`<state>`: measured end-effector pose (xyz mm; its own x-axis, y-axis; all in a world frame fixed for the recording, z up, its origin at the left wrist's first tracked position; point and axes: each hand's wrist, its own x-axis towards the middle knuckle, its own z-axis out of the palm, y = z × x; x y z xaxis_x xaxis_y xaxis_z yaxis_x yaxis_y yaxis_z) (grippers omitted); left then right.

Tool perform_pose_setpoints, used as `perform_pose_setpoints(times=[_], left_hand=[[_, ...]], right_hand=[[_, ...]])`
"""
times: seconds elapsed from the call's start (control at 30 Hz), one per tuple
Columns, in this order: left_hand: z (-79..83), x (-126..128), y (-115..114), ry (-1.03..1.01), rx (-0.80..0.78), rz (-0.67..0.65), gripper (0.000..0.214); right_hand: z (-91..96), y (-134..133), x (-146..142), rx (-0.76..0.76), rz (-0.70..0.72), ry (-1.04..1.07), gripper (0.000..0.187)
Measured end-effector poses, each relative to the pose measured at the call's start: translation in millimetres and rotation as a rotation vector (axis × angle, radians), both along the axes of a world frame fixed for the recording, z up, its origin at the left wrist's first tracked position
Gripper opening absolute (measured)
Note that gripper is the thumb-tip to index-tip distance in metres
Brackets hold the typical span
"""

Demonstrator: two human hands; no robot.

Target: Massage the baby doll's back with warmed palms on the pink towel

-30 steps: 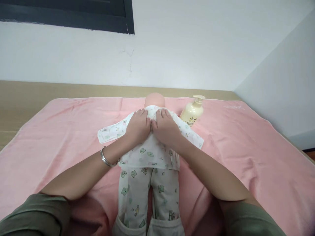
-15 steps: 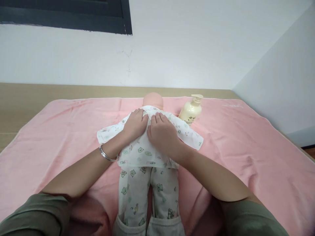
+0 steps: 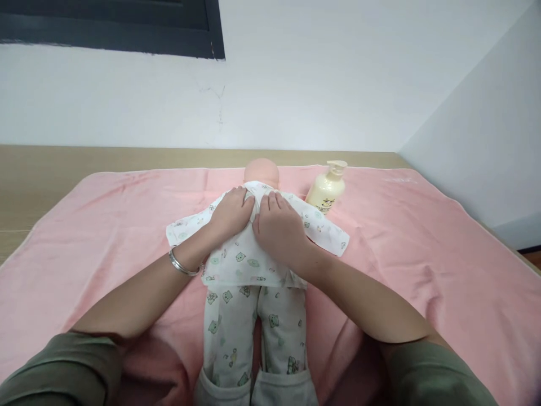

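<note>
Since a second ago my right hand has slid a little down the doll's chest and its knuckles have lifted, so the two thumbs no longer lie side by side. My left hand has hardly shifted.

My left fingers lie close together and flat on the shirt, their tips at the collar. My right fingers are also close together but bent, with the tips on a raised fold of cloth just under the collar. I cannot tell whether they pinch that fold or only press on it. The two hands almost touch at the middle of the chest.

A silver bracelet sits on my left wrist, and olive sleeves cover both upper arms.

The doll lies stretched out between my forearms, with its bald head away from me and its legs toward me. It wears the white printed shirt, whose sleeves spread out to both sides, and matching trousers. It rests in the middle of a pink towel, which covers most of the wooden desk.

A cream pump bottle stands on the towel just beside the doll's head, to the right of it, near the shirt's right sleeve. Behind the desk is a white wall with a dark window frame at the upper left.
</note>
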<state>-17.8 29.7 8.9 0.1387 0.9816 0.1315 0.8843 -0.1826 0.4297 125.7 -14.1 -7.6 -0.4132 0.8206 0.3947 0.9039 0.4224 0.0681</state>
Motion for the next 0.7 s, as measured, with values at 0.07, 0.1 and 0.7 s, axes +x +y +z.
perform_pose_setpoints(times=[0.07,0.1,0.7], left_hand=[[-2.2,3.6,-6.7,0.046,0.057,-0.008,0.031],[-4.1,5.9,-11.8,0.081,0.103,-0.022,0.031],[2.6,5.8,-10.0,0.047,0.056,-0.018,0.027]], right_hand=[[3.0,13.6,4.8,-0.07,0.02,0.057,0.052],[5.6,22.6,8.2,-0.123,0.002,0.103,0.051],[10.7,33.7,8.9,-0.218,-0.09,0.197,0.052]])
